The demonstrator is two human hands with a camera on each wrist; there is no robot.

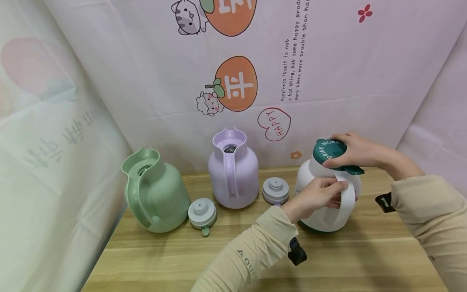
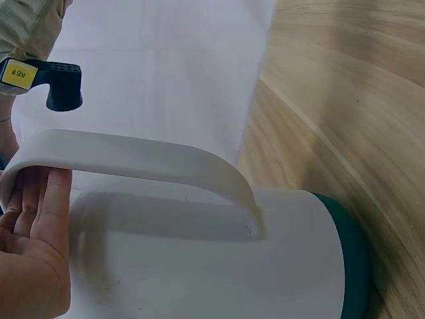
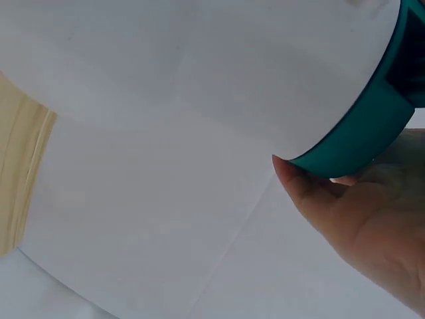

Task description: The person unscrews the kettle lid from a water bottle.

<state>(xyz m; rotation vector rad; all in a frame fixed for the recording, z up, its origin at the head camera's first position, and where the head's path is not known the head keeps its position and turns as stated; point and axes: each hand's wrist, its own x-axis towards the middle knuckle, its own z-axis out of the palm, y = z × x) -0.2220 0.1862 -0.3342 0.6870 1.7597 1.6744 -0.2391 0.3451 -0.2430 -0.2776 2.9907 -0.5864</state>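
Left hand [image 1: 316, 194] curls its fingers round the handle [image 1: 349, 202] of a white jug [image 1: 304, 180], which stands upright on the counter [image 1: 160, 263] at four o'clock in the head view. At three o'clock, the right hand [image 1: 359, 151] grips the dark green lid [image 1: 330, 151] on that jug, thumb on the near edge and fingers across the far one; the lid's top is printed with white lettering. A lilac jug [image 1: 248, 178] stands near six o'clock and a pale green jug [image 1: 169, 194] at eight, both with open tops. Each has a grey stopper at its four o'clock: one [image 1: 202, 213] by the green jug, the other [image 1: 275, 190] by the lilac one.

Light wood with long grain streaks makes up the counter, and its back edge meets a whitish printed cloth [image 1: 339, 73]. Orange fruit prints [image 1: 237, 83] run from twelve o'clock towards the middle, with a small cartoon cat and sheep beside them; a red flower print [image 1: 365, 13] sits between one and two, and a heart print [image 1: 274, 124] reads HAPPY. Another pale sheet [image 1: 47, 194] hangs down the nine o'clock side, faintly patterned. Beige sleeves [image 1: 248, 255] cover the person's forearms.
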